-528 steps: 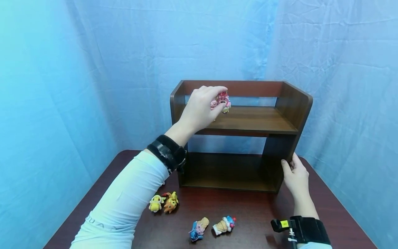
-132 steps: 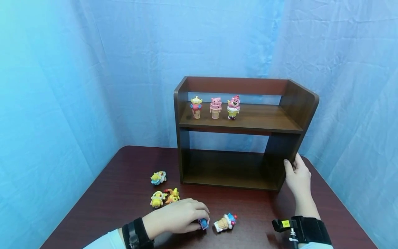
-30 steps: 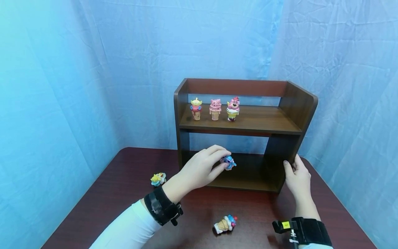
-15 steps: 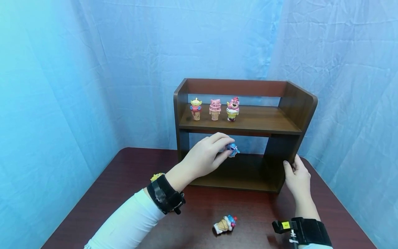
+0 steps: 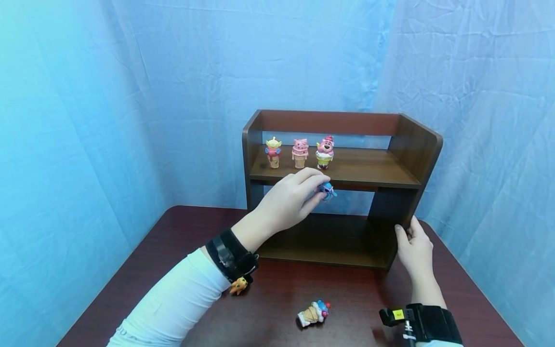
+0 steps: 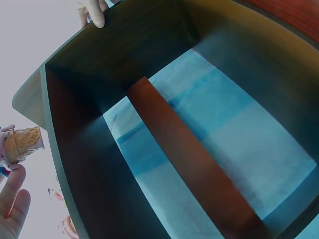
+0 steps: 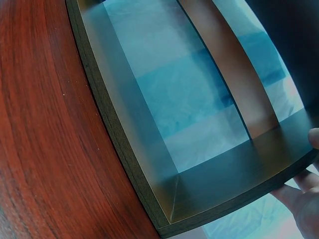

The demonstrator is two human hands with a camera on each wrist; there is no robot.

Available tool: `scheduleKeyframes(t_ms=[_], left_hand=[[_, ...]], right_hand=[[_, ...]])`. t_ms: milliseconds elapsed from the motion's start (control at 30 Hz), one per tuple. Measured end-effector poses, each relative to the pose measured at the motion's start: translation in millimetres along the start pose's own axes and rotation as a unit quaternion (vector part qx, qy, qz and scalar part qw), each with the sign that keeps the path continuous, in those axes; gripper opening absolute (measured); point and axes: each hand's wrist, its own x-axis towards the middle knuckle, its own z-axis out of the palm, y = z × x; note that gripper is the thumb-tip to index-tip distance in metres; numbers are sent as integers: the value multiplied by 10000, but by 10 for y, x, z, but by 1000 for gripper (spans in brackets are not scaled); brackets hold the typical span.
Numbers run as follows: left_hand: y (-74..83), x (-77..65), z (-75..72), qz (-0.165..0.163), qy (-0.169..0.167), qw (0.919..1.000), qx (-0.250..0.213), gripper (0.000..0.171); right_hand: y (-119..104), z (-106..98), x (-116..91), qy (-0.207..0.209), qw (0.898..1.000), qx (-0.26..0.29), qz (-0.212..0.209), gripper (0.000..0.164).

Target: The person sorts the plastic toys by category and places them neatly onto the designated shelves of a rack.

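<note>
My left hand (image 5: 288, 200) pinches a blue figurine (image 5: 327, 191) between thumb and fingers, just in front of the upper board's front edge on a dark wooden shelf (image 5: 373, 168). The left wrist view shows that figurine's waffle-cone base (image 6: 22, 142) beside the fingertips. On the upper board, three figurines stand in a row: a yellow-headed one (image 5: 273, 152), a pink pig-like one (image 5: 300, 153) and a pink bear (image 5: 325, 152). My right hand (image 5: 416, 248) grips the shelf's right side panel low down, thumb at the front edge; the right wrist view shows its fingers (image 7: 306, 199) around the panel.
On the dark red table (image 5: 277, 299) lies a cone figurine with a blue and white top (image 5: 314, 313). An orange figurine (image 5: 238, 286) peeks out under my left wrist strap; my forearm hides the area beyond. Blue cloth (image 5: 173, 96) hangs behind the shelf.
Earlier the bear was set on the upper board and the blue figurine picked up from the table. In the last second my left hand rises with it; my right hand stays put.
</note>
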Motion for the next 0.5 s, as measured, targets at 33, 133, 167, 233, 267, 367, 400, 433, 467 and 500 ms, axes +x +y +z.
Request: scheduleKeyframes(t_ms=[33, 133, 167, 233, 267, 367, 400, 433, 467, 500], left_hand=[[-5, 18, -4, 8, 14, 10000, 9, 36], [-21, 70, -8, 30, 45, 10000, -20, 36], [-26, 87, -9, 27, 53, 10000, -45, 36], [-38, 121, -11, 20, 56, 10000, -72, 36], [-42, 136, -13, 17, 53, 10000, -75, 36], [-63, 185, -18, -62, 34, 9999, -88, 37], [-73, 201, -18, -92, 24, 9999, -90, 37], [-84, 217, -16, -132, 10, 9999, -78, 38], [-95, 233, -16, -164, -2, 9998, -68, 38], [-108, 250, -16, -185, -6, 9998, -69, 39]], right_hand=[[1, 1, 0, 8, 10000, -4, 0, 46], [1, 4, 4, 31, 10000, -14, 6, 45], [1, 5, 6, 40, 10000, -19, 8, 45], [3, 6, 9, 46, 10000, -18, 8, 44], [4, 7, 10, 49, 10000, -23, 7, 44], [12, 11, 15, 67, 10000, -23, -24, 43], [15, 13, 18, 76, 10000, -20, -36, 42], [19, 13, 20, 77, 10000, -18, -36, 42], [23, 14, 21, 81, 10000, -24, -45, 42], [25, 14, 22, 82, 10000, -27, -48, 41]])
